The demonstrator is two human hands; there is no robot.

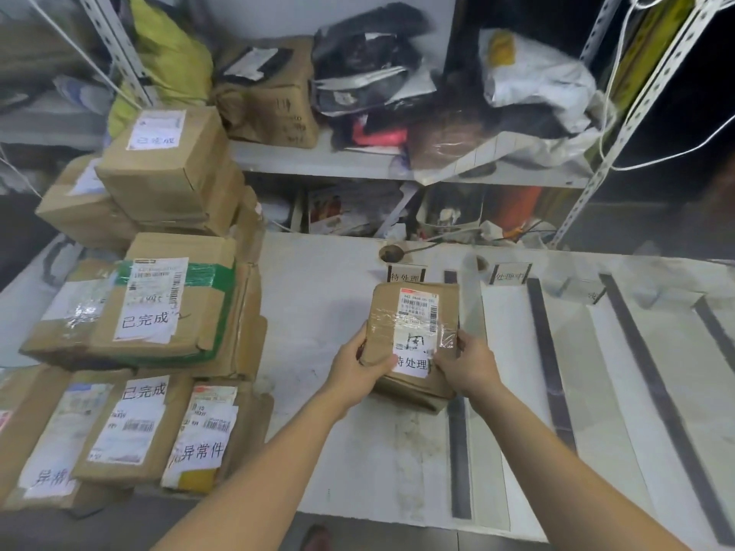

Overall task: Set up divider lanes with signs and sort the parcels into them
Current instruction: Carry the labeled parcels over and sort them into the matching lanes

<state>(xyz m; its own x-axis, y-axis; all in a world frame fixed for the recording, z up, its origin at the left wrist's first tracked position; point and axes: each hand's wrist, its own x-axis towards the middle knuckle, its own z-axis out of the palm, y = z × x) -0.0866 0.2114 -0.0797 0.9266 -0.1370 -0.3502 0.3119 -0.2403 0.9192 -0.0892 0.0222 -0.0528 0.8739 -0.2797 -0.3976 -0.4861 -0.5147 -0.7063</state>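
- Two hands grip one brown parcel (413, 324). The left hand (360, 365) curls round its near-left corner and the right hand (467, 363) round its near-right corner. The thumbs lie on top, either side of the white label reading 待处理.
- That parcel sits toward the far edge of the white bench (318, 312), just in front of the small sign 待处理 (405, 275) standing there. Its right side overlaps the leftmost divider strip (459, 451). I cannot tell whether its underside rests on the bench or is held just above it.
- A broad band of bare bench lies left of the parcel, between it and the stacked parcels (167, 304) along the left edge. More bare surface runs under the forearms to the near edge.
- Right of the hands, the second strip (551, 363) and the third strip (656, 391) slant from the far edge toward the near-right corner. Pale lanes lie between them.
- Another sign, 处理中 (511, 274), stands at the far edge between the first two strips.
- The left-edge stacks carry labels 已完成 and 异常件. The tallest pile is at the far-left corner.
- A shelf (318, 161) crowded with bags and boxes rises just behind the far edge.
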